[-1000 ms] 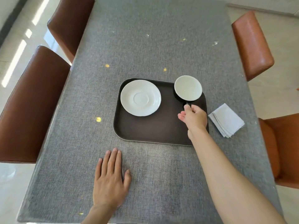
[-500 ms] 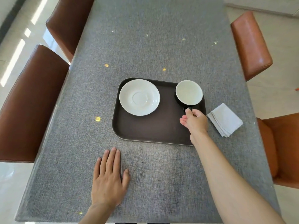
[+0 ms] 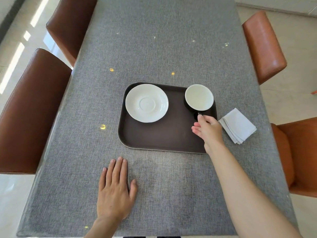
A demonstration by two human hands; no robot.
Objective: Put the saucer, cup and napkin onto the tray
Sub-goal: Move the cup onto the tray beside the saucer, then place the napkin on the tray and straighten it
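A dark brown tray (image 3: 159,136) lies in the middle of the grey table. On its left part rests a white saucer (image 3: 147,103). A cup (image 3: 199,97), black outside and white inside, stands in the tray's far right corner. My right hand (image 3: 207,129) pinches the cup's black handle with its fingertips. A folded pale grey napkin (image 3: 237,127) lies on the table just right of the tray, beside that hand. My left hand (image 3: 115,191) lies flat on the table in front of the tray, fingers apart, holding nothing.
The grey cloth-covered table (image 3: 163,45) has brown leather chairs along the left (image 3: 32,107) and orange-brown ones on the right (image 3: 264,45). Small yellow specks dot the cloth.
The cup, held by its handle in my right hand, has come down and settled in the tray's far right corner. My left hand has stayed flat on the table.
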